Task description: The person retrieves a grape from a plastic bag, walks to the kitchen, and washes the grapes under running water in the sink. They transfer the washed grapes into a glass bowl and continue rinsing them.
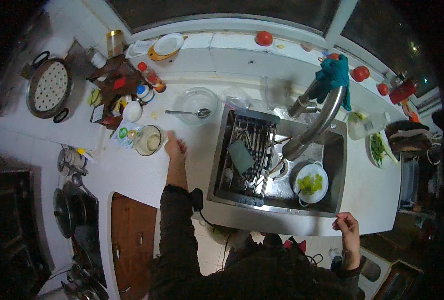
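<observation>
My left hand (pixel 175 145) is over the counter with its fingers curled, just right of a clear glass jar (pixel 148 140). Whether it touches the glass I cannot tell. Above it, a spoon (pixel 192 112) lies across a clear round dish (pixel 201 98). Near the counter's front edge, below the sink's right corner, my right hand (pixel 348 225) is loosely bent and holds nothing visible. Closest to it in the steel sink (pixel 340 172) stands a white colander (pixel 307 195) with green grapes (pixel 310 183). A drying rack (pixel 264 153) with chopsticks and a grey-green cloth or sponge (pixel 240 156) fills the sink's left side.
The thick faucet (pixel 315 129) arches over the sink, a teal glove (pixel 334 77) draped on it. A red-capped bottle (pixel 152 77) and a white egg-shaped item (pixel 132 111) stand at left. Tomatoes (pixel 264 38) line the sill. Green vegetables (pixel 378 150) lie on a plate at right.
</observation>
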A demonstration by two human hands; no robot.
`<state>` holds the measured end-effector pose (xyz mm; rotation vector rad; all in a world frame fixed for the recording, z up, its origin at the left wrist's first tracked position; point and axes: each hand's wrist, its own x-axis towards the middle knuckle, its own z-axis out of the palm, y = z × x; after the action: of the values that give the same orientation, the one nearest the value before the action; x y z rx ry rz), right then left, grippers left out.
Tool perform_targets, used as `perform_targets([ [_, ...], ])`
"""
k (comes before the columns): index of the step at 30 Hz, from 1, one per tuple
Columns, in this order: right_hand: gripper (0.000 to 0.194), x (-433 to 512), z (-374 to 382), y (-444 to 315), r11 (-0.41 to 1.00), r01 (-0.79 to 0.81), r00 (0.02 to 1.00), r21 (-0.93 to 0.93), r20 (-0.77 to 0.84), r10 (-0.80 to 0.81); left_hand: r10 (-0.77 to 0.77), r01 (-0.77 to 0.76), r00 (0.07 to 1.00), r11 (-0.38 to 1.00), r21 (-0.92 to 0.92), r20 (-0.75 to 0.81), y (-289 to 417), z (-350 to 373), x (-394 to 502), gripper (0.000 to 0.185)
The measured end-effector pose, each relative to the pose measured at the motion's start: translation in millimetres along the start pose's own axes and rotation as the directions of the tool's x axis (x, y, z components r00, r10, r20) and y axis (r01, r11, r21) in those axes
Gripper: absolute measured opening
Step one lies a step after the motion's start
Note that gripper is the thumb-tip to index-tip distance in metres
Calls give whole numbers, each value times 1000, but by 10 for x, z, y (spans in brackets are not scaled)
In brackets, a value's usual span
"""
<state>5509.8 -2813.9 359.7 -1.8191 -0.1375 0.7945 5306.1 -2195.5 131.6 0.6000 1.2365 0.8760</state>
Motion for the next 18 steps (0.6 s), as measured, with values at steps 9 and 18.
perform_targets([
  [9,18,-331,-110,175,998,-58,994,9,-90,59,232,-314,949,631,710,214,44,600,720,43],
  [18,21,-348,-206,625,995,-82,990,64,-109,89,173,-231,973,804,549,156,337,564,137,27],
])
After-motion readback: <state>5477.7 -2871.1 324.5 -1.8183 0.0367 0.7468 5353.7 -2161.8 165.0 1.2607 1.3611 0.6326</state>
